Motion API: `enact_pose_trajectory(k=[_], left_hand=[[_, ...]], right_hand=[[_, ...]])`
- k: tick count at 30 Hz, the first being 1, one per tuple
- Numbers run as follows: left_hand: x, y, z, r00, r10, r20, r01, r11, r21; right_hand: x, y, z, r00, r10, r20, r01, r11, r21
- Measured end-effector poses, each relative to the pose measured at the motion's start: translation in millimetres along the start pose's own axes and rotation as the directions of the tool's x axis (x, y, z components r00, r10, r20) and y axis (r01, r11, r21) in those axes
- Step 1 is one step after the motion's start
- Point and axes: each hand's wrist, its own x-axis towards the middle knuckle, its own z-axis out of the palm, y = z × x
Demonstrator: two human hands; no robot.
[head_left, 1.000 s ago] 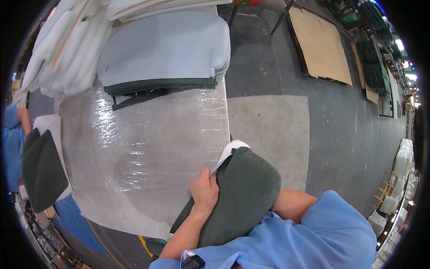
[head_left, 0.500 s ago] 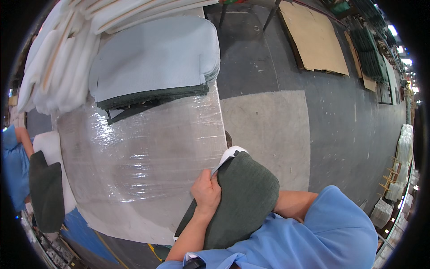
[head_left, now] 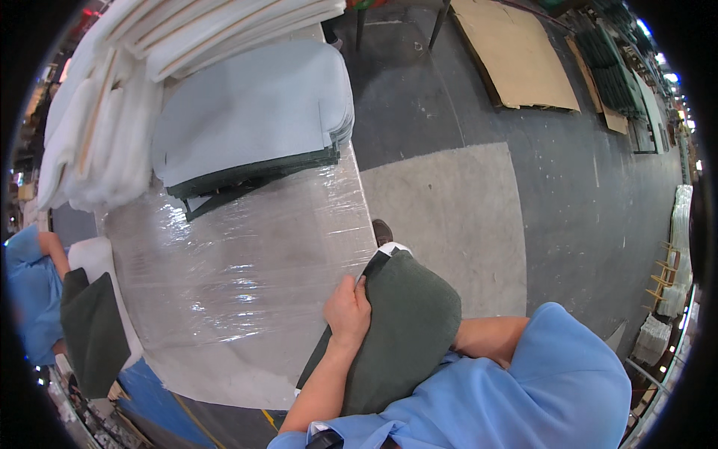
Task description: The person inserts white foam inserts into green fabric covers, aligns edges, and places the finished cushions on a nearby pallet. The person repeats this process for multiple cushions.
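A dark green fabric cover (head_left: 404, 322) with a white lining or padding (head_left: 398, 248) at its far end is held up against my body, at the table's near right edge. My left hand (head_left: 348, 310) is closed on the cover's left edge, thumb on top. My right forearm (head_left: 490, 337) goes in behind or inside the cover from the right. The right hand itself is hidden by the fabric, so its fingers do not show.
The table (head_left: 239, 277) is wrapped in shiny clear film. On it lie a stack of grey-backed dark green pieces (head_left: 254, 112) and folded white padding (head_left: 105, 142). At left, a co-worker in blue (head_left: 34, 292) handles another dark green cover (head_left: 93, 329). Cardboard (head_left: 516, 56) lies beyond.
My view has shifted slightly. My left hand keeps its grip on the cover's edge, and the cover is nearly where it was. The co-worker's green cover has changed shape and spread wider.
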Motion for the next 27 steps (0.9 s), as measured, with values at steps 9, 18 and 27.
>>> enact_pose_trajectory(k=[9, 18, 27], left_hand=[[-38, -4, -18, 0.974, 0.118, 0.194, -0.121, 0.993, 0.001], [-42, 4, -3, 0.974, 0.188, 0.128, -0.198, 0.978, 0.064], [-47, 5, 2, 0.969, 0.233, 0.080, -0.240, 0.966, 0.091]], right_hand=[[-32, 24, -21, 0.990, -0.102, -0.096, 0.066, 0.944, -0.323], [-19, -125, 11, 0.889, -0.366, 0.276, 0.451, 0.585, -0.674], [-16, -158, 22, 0.801, -0.149, 0.580, 0.599, 0.199, -0.776]])
